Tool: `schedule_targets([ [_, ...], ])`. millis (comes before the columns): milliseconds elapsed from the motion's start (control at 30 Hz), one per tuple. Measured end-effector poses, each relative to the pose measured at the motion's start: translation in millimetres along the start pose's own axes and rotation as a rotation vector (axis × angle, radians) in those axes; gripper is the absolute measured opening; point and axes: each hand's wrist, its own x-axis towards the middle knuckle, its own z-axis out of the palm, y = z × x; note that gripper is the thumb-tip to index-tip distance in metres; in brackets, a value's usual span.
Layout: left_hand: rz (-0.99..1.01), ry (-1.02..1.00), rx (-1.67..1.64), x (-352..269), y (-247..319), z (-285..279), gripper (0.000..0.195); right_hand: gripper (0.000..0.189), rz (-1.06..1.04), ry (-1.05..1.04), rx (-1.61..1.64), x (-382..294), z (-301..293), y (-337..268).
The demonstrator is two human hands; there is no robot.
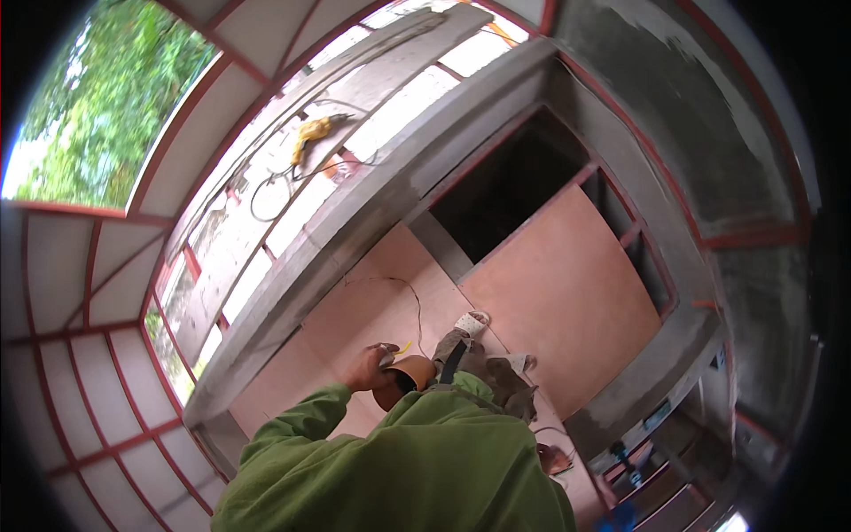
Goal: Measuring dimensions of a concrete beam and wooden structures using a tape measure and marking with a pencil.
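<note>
My left hand [365, 370] is closed around a small grey object with a short yellow strip [403, 348], which looks like a tape measure. Just beside that hand, an orange-brown tool pouch [417, 370] with a dark opening hangs at my waist. At the right edge of my green shirt, part of my right hand [550, 457] shows low down, mostly hidden by the shirt. Something flat with a greenish edge lies by its fingers; whether the hand grips it is unclear. My feet, in pale dotted slippers [472, 322], stand on pinkish board flooring [379, 312].
A yellow corded power drill [311, 138] lies on a plank [405, 80] beyond the concrete beam [372, 213]. Ahead, a dark floor opening [512, 179] adjoins a loose-edged board [565, 292]. A thin cable [418, 306] crosses the floor. Red metal framing [93, 459] stands left.
</note>
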Motion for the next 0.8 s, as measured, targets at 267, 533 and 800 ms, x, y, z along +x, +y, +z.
schedule_targets([
  [267, -0.201, -0.016, -0.158, -85, -40, 32, 0.054, 0.028, -0.327, -0.315, -0.307, 34, -61, -45],
  [533, -0.419, 0.409, -0.299, -192, -38, 125, 0.054, 0.018, -0.201, -0.399, -0.241, 95, -94, -92],
  [800, -0.688, 0.439, -0.253, -318, -30, 213, 0.055, 0.016, -0.068, -0.445, -0.347, 136, -58, -93],
])
